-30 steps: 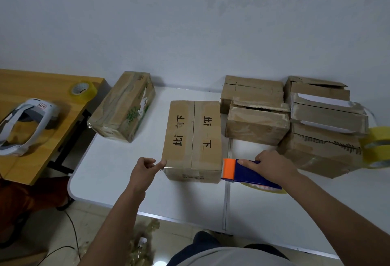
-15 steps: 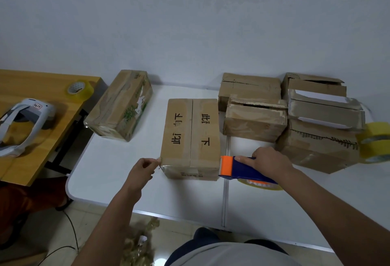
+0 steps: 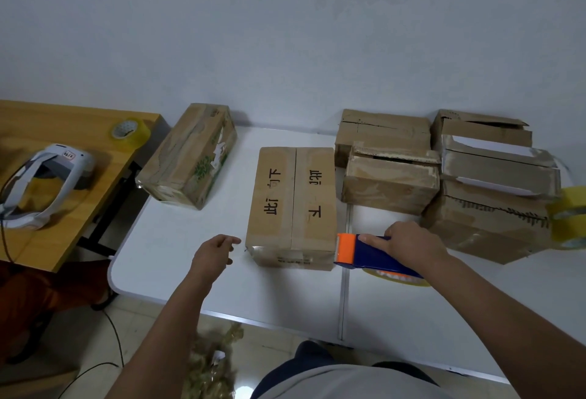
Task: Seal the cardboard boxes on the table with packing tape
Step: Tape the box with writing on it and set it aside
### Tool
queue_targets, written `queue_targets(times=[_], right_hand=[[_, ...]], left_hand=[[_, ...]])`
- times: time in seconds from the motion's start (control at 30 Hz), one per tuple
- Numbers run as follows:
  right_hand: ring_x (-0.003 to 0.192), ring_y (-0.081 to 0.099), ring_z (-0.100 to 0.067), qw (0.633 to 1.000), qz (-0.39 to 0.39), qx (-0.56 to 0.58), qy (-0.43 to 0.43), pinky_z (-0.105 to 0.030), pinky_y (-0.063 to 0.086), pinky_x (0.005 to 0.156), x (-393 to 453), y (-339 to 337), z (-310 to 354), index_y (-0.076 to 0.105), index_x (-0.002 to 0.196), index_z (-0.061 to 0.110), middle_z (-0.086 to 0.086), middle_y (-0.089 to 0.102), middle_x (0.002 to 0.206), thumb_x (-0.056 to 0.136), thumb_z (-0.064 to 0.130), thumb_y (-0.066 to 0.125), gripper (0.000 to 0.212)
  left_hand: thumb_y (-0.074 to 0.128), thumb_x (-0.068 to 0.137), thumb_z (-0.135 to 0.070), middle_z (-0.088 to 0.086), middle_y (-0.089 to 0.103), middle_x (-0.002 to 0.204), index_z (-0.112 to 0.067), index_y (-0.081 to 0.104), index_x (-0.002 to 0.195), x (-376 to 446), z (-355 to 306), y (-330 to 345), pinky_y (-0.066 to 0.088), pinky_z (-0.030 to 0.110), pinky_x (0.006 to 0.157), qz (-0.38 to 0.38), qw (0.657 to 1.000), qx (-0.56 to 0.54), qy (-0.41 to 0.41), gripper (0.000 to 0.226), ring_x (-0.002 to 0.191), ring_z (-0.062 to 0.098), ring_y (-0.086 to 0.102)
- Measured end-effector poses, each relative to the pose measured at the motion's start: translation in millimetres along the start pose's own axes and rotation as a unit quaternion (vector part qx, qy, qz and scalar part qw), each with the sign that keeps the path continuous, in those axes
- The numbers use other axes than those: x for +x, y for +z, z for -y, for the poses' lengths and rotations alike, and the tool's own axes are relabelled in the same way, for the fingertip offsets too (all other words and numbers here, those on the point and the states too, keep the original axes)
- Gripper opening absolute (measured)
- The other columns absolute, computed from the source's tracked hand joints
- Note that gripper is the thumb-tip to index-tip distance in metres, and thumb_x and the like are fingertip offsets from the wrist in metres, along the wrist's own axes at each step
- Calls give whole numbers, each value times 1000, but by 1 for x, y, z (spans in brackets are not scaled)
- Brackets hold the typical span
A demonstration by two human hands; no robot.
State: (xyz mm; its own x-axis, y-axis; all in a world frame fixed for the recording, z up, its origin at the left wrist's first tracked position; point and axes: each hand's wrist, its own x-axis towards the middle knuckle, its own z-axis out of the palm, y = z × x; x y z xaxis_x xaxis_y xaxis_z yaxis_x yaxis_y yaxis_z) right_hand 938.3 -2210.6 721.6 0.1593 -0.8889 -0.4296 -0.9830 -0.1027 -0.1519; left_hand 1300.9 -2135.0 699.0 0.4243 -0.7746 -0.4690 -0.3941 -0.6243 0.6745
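Now box btwn hands; right hand holds tape dispenser at corner.

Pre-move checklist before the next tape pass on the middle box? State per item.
1. Tape dispenser gripped by right hand: ok.
2. Dispenser's orange end against the middle box near corner: ok.
3. Left hand steadying the box: not ok, it is beside the box, not touching.
4. Top flaps closed, seam together: ok.
5. Tape already stuck to the box: cannot tell.
6. Table bare around the box: ok.
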Motion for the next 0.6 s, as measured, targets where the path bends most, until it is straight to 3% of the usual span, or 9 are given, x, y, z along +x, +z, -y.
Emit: queue_targets(times=[0.17, 0.33, 0.4, 0.43, 0.5, 0.53, 0.6], right_hand=[[68, 60, -12, 1000, -3, 0, 2, -24, 45, 64, -3, -1, 2, 63, 84, 17, 2, 59, 71, 80, 83, 29, 75], [67, 59, -11, 1000, -12, -4, -1, -24, 46, 63, -3, 0, 8, 62, 85, 17, 2, 58, 71, 80, 83, 30, 74], [66, 58, -11, 1000, -13, -9, -1, -23, 45, 62, -3, 0, 10, 63, 86, 17, 2, 58, 72, 79, 84, 29, 76], [65, 57, -11, 1000, -13, -10, -3, -23, 45, 61, -3, 0, 10, 63, 86, 17, 2, 58, 72, 78, 85, 27, 77], [66, 58, -11, 1000, -14, -7, -8, -23, 47, 62, -3, 0, 10, 64, 87, 17, 1, 60, 73, 71, 87, 23, 83], [67, 59, -11, 1000, -14, -6, -10, -23, 48, 63, -3, 0, 10, 64, 87, 17, 1, 61, 74, 70, 87, 21, 84], [66, 59, -11, 1000, -15, -7, -11, -22, 47, 62, -3, 0, 10, 63, 86, 17, 2, 60, 73, 74, 86, 25, 79]], left_hand=[[41, 105, -19, 3, 60, 110, -15, 69, 110, -2, -9, -2, 52, 28, 72, -20, 999, -40, -30, 29, 83, 20, 67], [40, 105, -13, 3, 59, 115, -20, 61, 133, -8, -3, -1, 56, 34, 79, -43, 998, -33, -18, 35, 95, 26, 69], [40, 104, -8, 8, 48, 143, -23, 51, 143, -10, -1, 2, 50, 40, 98, -58, 998, 10, 3, 43, 121, 31, 58], [41, 103, -5, 10, 32, 156, -22, 40, 150, -12, -2, 3, 43, 40, 105, -65, 998, 25, 4, 50, 134, 32, 47], [42, 101, -1, 8, 10, 165, -18, 14, 159, -15, -5, 3, 35, 42, 111, -73, 997, 21, -23, 66, 146, 33, 29], [42, 101, 1, 8, 7, 166, -16, 8, 159, -16, -5, 1, 33, 42, 113, -80, 996, 18, -29, 70, 148, 33, 25], [41, 99, 6, 7, 18, 164, -14, 17, 158, -19, -1, -1, 31, 39, 115, -122, 990, 56, 40, 66, 147, 29, 28]])
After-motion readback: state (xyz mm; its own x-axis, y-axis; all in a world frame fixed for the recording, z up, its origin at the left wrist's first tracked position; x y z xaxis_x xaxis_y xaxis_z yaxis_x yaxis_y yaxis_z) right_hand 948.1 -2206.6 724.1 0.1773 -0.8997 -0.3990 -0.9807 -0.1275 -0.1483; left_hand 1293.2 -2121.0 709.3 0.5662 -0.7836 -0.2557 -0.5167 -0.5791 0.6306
